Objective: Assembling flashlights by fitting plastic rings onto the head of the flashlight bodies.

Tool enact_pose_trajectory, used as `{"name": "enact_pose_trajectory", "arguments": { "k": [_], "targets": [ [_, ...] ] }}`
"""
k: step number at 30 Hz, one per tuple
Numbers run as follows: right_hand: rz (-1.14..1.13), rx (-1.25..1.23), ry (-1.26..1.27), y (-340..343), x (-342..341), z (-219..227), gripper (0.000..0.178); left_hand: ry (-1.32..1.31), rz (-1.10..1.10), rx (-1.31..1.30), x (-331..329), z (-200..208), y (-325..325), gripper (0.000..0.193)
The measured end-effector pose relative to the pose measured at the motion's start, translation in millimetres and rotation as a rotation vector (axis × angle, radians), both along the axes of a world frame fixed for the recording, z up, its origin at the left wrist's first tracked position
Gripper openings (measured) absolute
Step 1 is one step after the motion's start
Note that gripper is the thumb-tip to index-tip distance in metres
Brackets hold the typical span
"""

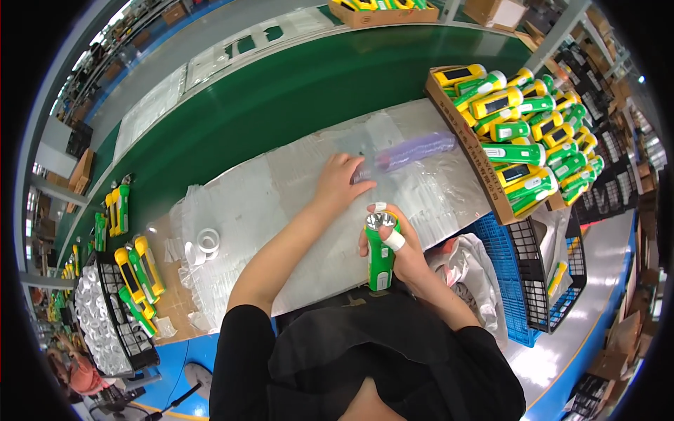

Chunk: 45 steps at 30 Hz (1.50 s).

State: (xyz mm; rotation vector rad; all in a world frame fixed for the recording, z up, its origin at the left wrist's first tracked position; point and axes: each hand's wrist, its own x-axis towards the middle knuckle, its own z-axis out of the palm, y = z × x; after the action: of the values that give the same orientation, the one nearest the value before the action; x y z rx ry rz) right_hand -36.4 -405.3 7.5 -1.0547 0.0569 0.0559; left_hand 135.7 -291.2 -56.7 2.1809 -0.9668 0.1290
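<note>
My right hand (pixel 404 247) is wrapped round a green flashlight (pixel 380 263), held upright with its shiny reflector facing up. White tape or finger covers show on some of that hand's fingers. Farther out over the table, my left hand (pixel 342 181) curves its thumb and fingers round a short stack of clear round discs (pixel 361 175). Just right of those fingers, a long row of purplish clear discs (pixel 418 151) lies on the plastic-covered surface. Two white rings (pixel 208 241) rest on the table to the left of my left forearm.
A cardboard box (pixel 472 154) heaped with green and yellow flashlights stands at the right. Below it are blue and black crates (pixel 507 281). At the left, several flashlights (pixel 139 270) lie beside a black basket (pixel 119 316) of white rings. A green conveyor belt (pixel 281 105) runs behind.
</note>
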Motion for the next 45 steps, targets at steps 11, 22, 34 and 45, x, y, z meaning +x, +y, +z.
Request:
{"name": "enact_pose_trajectory", "arguments": {
  "k": [11, 22, 34, 45],
  "targets": [
    [0.059, -0.089, -0.011, 15.2, 7.2, 8.3, 0.064, -0.175, 0.071, 0.125, -58.7, 28.4, 108.0, 0.078],
    [0.203, -0.147, -0.093, 55.8, 24.8, 21.4, 0.063, 0.205, 0.2, -0.313, -73.8, 44.1, 150.3, 0.051],
    [0.492, -0.123, -0.137, 92.3, 32.5, 15.3, 0.049, -0.327, -0.033, -0.264, -119.3, 84.1, 163.1, 0.036],
    [0.483, -0.182, -0.367, 119.1, 53.9, 8.8, 0.052, -0.267, -0.015, -0.34, -113.2, 91.3, 187.9, 0.032]
  ]
}}
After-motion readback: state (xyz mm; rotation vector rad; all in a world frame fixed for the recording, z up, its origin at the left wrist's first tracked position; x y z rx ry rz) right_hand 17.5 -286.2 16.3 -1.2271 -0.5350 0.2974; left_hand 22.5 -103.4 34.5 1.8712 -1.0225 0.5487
